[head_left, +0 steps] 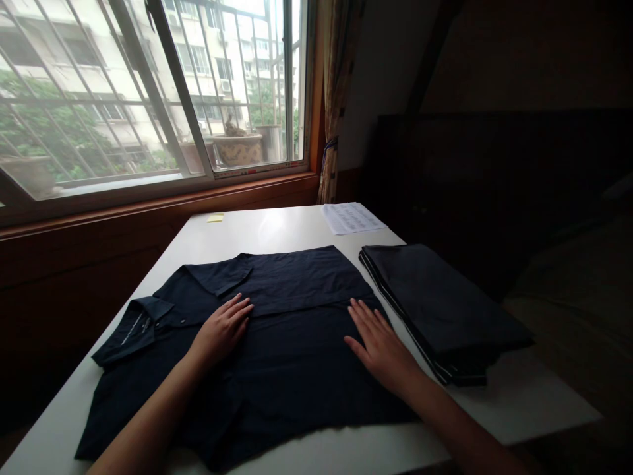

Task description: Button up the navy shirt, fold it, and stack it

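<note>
A dark navy shirt (297,356) lies spread on the white table, its collar (141,323) toward the left and its hem toward the right. My left hand (225,328) rests flat on the shirt near the button placket, fingers stretched out. Near the hem, my right hand (378,346) lies palm down on the cloth with its fingers extended and thumb apart. Neither hand grips anything. Just right of the shirt sits a stack of folded dark cloth (440,297) with striped edges showing along its side.
The white table (291,227) holds printed paper sheets (353,218) at its far right corner and a small yellow note (215,218) at the far left. Behind it is a barred window (198,99) with a curtain (333,105) beside it. The right side is dark.
</note>
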Available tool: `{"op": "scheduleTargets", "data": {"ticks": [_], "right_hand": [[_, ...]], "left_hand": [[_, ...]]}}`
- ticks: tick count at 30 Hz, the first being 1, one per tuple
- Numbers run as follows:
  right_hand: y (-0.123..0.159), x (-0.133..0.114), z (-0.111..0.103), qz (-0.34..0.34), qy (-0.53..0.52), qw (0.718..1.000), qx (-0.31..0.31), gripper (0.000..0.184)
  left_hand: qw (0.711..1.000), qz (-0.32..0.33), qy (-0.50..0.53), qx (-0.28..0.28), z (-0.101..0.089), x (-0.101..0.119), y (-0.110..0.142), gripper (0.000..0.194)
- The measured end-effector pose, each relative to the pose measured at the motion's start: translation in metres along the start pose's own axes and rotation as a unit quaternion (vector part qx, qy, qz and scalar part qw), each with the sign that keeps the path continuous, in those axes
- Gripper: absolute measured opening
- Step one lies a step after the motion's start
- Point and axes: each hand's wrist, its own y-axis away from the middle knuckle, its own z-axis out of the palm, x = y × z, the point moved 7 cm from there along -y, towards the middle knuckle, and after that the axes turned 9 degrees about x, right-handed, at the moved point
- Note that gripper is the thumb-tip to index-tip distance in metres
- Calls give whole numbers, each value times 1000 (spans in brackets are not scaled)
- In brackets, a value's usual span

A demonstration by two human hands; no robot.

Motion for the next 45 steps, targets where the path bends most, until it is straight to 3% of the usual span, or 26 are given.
{"op": "scheduleTargets", "data": {"ticks": [3, 6, 9, 12, 15, 18, 21, 25, 28, 31, 35, 40, 42, 45], "right_hand": [[-26, -38, 9, -60, -38, 997, -38, 66], [-38, -50, 25, -60, -64, 993, -76, 70], [-36, -33, 35, -26, -68, 994, -81, 72], [-23, 3, 35, 30, -37, 997, -61, 73], [-5, 39, 28, 75, -12, 997, -29, 72], [10, 53, 17, 76, -24, 997, -1, 67], [21, 42, 1, 41, -84, 996, -2, 56], [38, -1, -28, -64, -198, 975, -72, 42], [52, -24, -49, -89, -257, 952, -139, 24], [62, -29, -63, -80, -263, 947, -169, 10], [70, -22, -71, -102, -224, 955, -164, 14], [77, 1, -70, -129, -156, 973, -112, 24], [82, 14, -67, -145, -124, 977, -92, 29], [90, 33, -65, -168, -81, 982, -41, 34]], "left_hand": [[1000, -4, 3, -26, 5, -1, 2, 44], [999, -6, 6, -36, 6, -2, 3, 45], [999, -4, 6, -41, 6, -2, 4, 46], [999, -6, 7, -46, 7, -3, 3, 46], [999, -16, 19, -41, 6, -3, 2, 45], [998, -29, 54, -33, 1, -5, -1, 41], [993, -36, 110, -16, -14, -7, -3, 40], [993, -15, 117, 3, -51, -10, 5, 30], [995, -4, 95, -27, -79, -6, 28, 23], [994, -13, 85, -73, -102, 5, 64, 20], [988, -49, 59, -132, -117, 19, 121, 17], [995, -44, -11, -88, -128, 17, 181, 49], [995, -51, -53, -67, -132, 6, 200, 53], [993, -8, -107, -51, -138, -7, 220, 58]]}}
